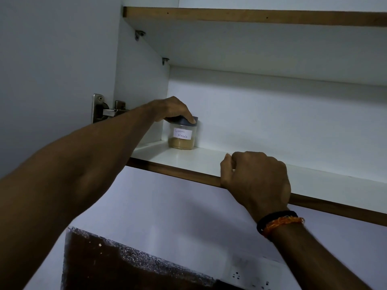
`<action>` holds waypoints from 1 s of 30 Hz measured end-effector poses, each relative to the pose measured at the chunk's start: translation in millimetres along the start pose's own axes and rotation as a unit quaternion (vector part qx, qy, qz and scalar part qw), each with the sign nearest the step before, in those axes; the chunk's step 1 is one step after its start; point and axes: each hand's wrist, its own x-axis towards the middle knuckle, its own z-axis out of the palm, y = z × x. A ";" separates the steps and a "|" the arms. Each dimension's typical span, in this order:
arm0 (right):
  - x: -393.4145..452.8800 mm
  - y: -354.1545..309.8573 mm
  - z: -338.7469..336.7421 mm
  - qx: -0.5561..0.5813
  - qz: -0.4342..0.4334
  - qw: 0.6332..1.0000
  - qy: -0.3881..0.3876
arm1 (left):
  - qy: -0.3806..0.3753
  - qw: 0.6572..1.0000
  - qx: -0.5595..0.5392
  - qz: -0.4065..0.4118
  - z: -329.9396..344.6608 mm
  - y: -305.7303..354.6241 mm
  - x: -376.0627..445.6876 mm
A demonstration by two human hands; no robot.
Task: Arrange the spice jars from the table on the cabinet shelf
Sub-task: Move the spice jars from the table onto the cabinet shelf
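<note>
A clear spice jar (181,135) with a dark lid, brown powder and a white label reading "Garam Masala" stands upright in the back left corner of the lower cabinet shelf (201,162). My left hand (170,109) reaches in from the left and grips the jar's lid from above. My right hand (254,176) curls over the shelf's wooden front edge, to the right of the jar, and holds on to it. A black and orange band circles the right wrist.
An upper shelf (251,16) with a wooden edge runs above. A metal door hinge (104,110) sits on the left cabinet wall. Below the cabinet are a white wall, a dark panel (117,266) and a white socket plate (251,277).
</note>
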 end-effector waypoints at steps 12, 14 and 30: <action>-0.7 1.9 4.9 0.025 -0.009 1.000 0.018 | 0.021 0.997 -0.068 0.018 7.3 -16.7 14.5; -0.3 1.7 4.7 0.022 -0.008 1.000 0.020 | 0.018 0.997 -0.068 0.025 6.6 -17.7 14.1; 0.5 6.5 4.5 0.029 -0.016 0.999 -0.026 | 0.175 0.984 0.015 0.043 -4.2 7.2 -54.9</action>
